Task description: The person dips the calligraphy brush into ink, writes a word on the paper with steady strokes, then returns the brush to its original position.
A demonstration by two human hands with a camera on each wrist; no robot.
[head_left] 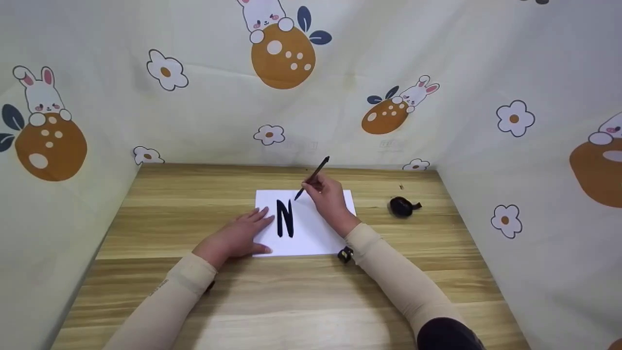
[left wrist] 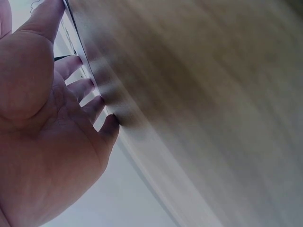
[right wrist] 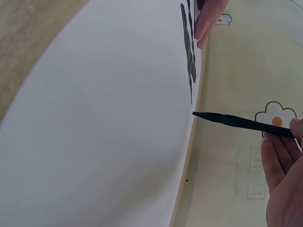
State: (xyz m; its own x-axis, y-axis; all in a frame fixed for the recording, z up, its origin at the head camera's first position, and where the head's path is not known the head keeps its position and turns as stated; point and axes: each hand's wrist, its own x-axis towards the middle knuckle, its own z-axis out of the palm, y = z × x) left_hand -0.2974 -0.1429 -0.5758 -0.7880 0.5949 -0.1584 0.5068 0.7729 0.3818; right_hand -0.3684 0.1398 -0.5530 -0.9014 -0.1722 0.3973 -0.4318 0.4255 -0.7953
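Note:
A white sheet of paper (head_left: 311,243) lies on the wooden table and bears a thick black letter N (head_left: 285,218). My left hand (head_left: 240,236) rests on the sheet's left edge with fingers spread, left of the letter; the left wrist view shows its fingers (left wrist: 93,108) along the table. My right hand (head_left: 331,201) pinches a slim black brush pen (head_left: 317,171) between thumb and fingers. The pen slants, its tapered tip (right wrist: 196,114) close to the top of the letter's right stroke. Whether the tip touches the paper, I cannot tell.
Right of the paper sits a small round black object (head_left: 401,207) with a short tab. Curtains printed with rabbits, oranges and flowers (head_left: 283,56) enclose the wooden table (head_left: 272,301) at the back and both sides. A small black device (head_left: 345,254) is at the right wrist.

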